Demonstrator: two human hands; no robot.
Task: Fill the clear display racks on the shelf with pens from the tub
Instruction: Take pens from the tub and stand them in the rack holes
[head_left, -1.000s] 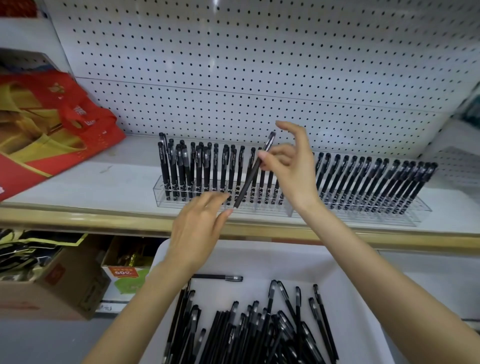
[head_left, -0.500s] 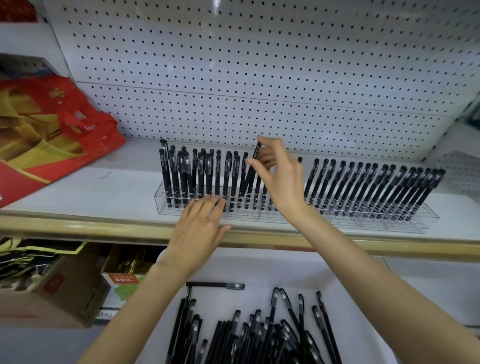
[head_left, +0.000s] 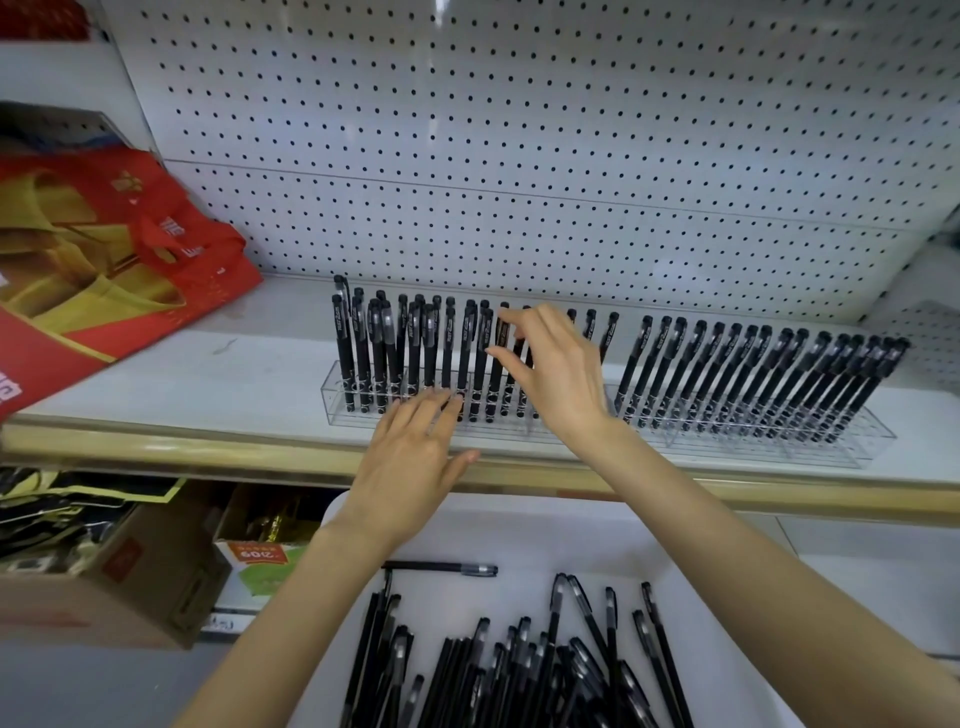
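Two clear display racks stand side by side on the shelf, the left rack (head_left: 337, 402) and the right rack (head_left: 862, 447), both holding upright black pens. My right hand (head_left: 558, 379) reaches into the left rack's right part, index finger and thumb straight and touching a standing pen (head_left: 500, 340). My left hand (head_left: 415, 457) lies flat, fingertips resting on the left rack's front edge. Below the shelf a white tub (head_left: 727, 587) holds several loose black pens (head_left: 519, 670), with one pen (head_left: 441, 568) lying crosswise at the far end.
A red and gold bag (head_left: 114, 249) lies on the shelf's left part. The shelf has a gold front edge (head_left: 208, 447) and a white pegboard (head_left: 519, 156) behind. A cardboard box (head_left: 104, 587) and a small carton (head_left: 260, 566) sit lower left.
My right hand carried the pen from mid-air down into the left rack, where it now stands among the others. My left hand stayed at the rack's front edge.
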